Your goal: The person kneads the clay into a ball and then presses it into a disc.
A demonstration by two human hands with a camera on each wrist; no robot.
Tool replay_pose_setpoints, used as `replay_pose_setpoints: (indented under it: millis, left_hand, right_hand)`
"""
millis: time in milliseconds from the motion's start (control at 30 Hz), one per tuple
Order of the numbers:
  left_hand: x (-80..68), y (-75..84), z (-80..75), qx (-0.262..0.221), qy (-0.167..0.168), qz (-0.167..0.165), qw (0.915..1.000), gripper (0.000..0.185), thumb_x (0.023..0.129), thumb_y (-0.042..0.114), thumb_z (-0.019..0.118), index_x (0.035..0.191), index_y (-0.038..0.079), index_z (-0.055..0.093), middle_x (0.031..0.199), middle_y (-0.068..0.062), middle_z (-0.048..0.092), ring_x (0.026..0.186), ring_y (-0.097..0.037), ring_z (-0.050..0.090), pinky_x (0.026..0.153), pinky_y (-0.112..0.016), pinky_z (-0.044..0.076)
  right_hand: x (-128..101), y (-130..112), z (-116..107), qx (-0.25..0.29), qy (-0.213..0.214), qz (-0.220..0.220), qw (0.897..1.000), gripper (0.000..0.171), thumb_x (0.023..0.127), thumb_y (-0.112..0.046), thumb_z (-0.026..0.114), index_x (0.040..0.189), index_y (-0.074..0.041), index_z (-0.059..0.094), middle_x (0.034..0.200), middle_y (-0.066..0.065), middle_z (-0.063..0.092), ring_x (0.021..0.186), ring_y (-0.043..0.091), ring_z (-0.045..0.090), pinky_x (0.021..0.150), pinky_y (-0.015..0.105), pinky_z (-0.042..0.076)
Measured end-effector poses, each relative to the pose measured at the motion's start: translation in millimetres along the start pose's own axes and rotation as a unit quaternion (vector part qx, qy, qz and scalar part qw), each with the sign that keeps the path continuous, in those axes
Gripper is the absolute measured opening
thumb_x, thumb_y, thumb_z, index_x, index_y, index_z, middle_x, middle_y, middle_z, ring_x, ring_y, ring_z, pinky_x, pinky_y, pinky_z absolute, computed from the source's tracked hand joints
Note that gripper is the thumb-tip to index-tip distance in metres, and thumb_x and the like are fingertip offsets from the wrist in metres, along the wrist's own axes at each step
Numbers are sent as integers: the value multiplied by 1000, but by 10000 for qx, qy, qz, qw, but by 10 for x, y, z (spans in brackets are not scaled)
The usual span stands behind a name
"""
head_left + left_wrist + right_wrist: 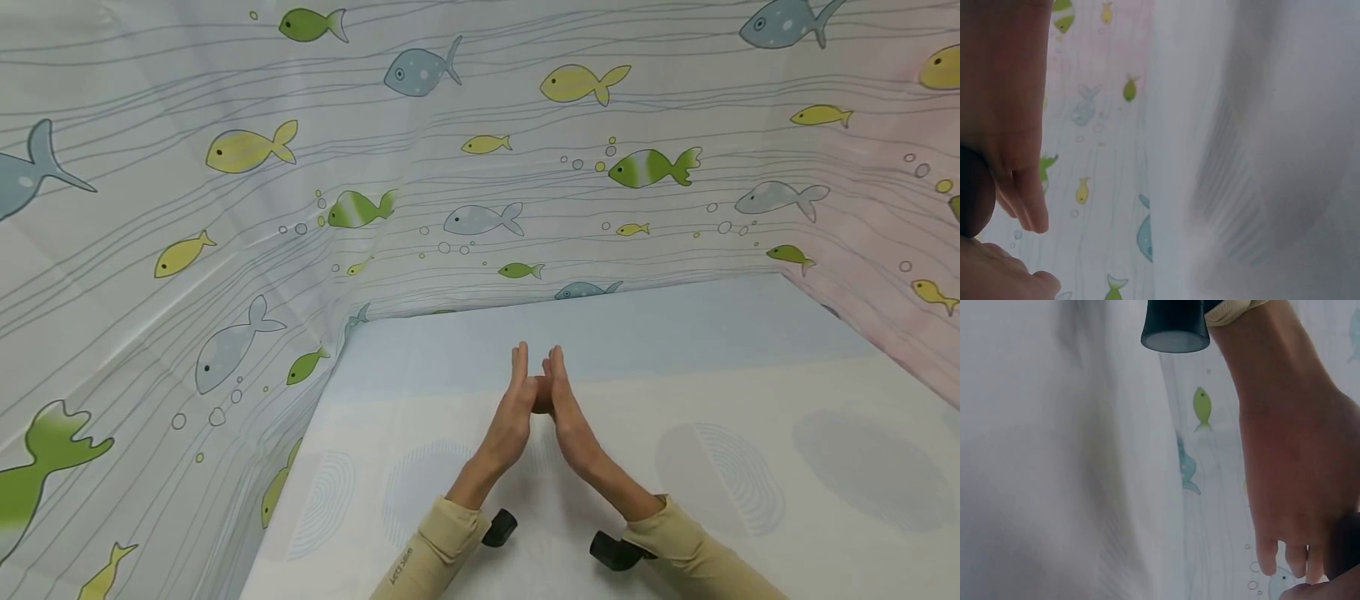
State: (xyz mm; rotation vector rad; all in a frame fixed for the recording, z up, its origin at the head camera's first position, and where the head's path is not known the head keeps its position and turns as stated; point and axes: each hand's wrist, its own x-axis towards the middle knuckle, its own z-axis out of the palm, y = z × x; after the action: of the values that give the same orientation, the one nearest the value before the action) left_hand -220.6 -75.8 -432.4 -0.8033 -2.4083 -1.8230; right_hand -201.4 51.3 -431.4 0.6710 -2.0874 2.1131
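Note:
A small brown round object (542, 395), like a ball, sits between my two upright palms in the head view. My left hand (513, 421) presses it from the left with straight fingers, while my right hand (573, 421) presses from the right, its fingers also straight. At the left edge of the left wrist view, the same round object (974, 194) looks dark and is partly cut off. The right wrist view shows it as a dark shape (1344, 547) at the right edge. Both hands are above the table, fingertips pointing away from me.
The pale table (720, 333) has printed round patterns. Fish-printed curtains (450, 175) hang behind it and along both sides. A black wrist camera (499, 528) juts from the left sleeve, another black camera (617, 552) from the right.

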Motion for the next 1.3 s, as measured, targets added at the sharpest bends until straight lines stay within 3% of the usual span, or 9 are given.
replay_pose_setpoints:
  millis: [200, 333, 500, 667, 933, 1167, 1300]
  left_hand:
    - [-65, -57, 39, -28, -112, -231, 9997, 68, 106, 51, 19, 159, 17, -6, 164, 8, -12, 150, -12, -11, 120, -53, 1]
    - [-119, -86, 93, -119, -210, -309, 9992, 70, 105, 53, 23, 159, 21, -8, 164, 7, -15, 151, -15, -9, 120, -54, 6]
    - [-167, -75, 168, 22, -302, -224, 9993, 71, 105, 51, 25, 159, 21, -11, 164, 5, -14, 152, -17, -3, 120, -53, 13]
    - [-193, -9, 219, 136, -369, -149, 9991, 72, 105, 53, 26, 158, 23, -12, 164, 7, -15, 151, -14, -8, 120, -52, 10]
    - [-210, 76, 220, 150, -264, 47, 9995, 73, 104, 54, 25, 159, 20, -11, 164, 7, -15, 151, -14, -9, 120, -54, 8]
    - [-150, 139, 148, 211, -93, 435, 9988, 72, 105, 51, 24, 159, 18, -10, 164, 4, -16, 151, -16, -13, 119, -57, 4]
    - [-91, 150, 82, 172, 88, 515, 9985, 69, 106, 48, 24, 160, 17, -6, 165, 5, -12, 151, -15, -13, 119, -58, 3]
  right_hand:
    - [52, -13, -50, -132, 102, 25, 9999, 59, 109, -40, 11, 159, -16, -9, 166, 6, -9, 153, 31, 2, 116, 65, 1]
    - [117, -13, -102, -148, 229, -2, 9996, 60, 109, -41, 12, 159, -16, -8, 166, 5, -7, 153, 29, 3, 118, 60, 4]
    - [192, 20, -192, -28, 422, 18, 9991, 62, 108, -43, 13, 159, -14, -8, 166, 5, -7, 153, 30, 3, 120, 53, 14]
    - [219, 89, -266, 132, 549, 278, 9980, 64, 108, -43, 16, 159, -13, -9, 166, 6, -7, 153, 29, 2, 120, 52, 13]
    - [205, 192, -282, 163, 536, 344, 9978, 63, 108, -43, 14, 160, -12, -4, 166, 8, -6, 153, 30, 2, 120, 54, 11]
    - [130, 262, -198, 48, 184, 454, 9988, 60, 108, -41, 6, 160, -13, 0, 166, 12, -3, 153, 32, -1, 117, 62, 3]
    - [82, 282, -131, 63, -157, 358, 9992, 59, 108, -38, 4, 160, -11, 2, 166, 16, 1, 152, 36, 1, 114, 67, 10]
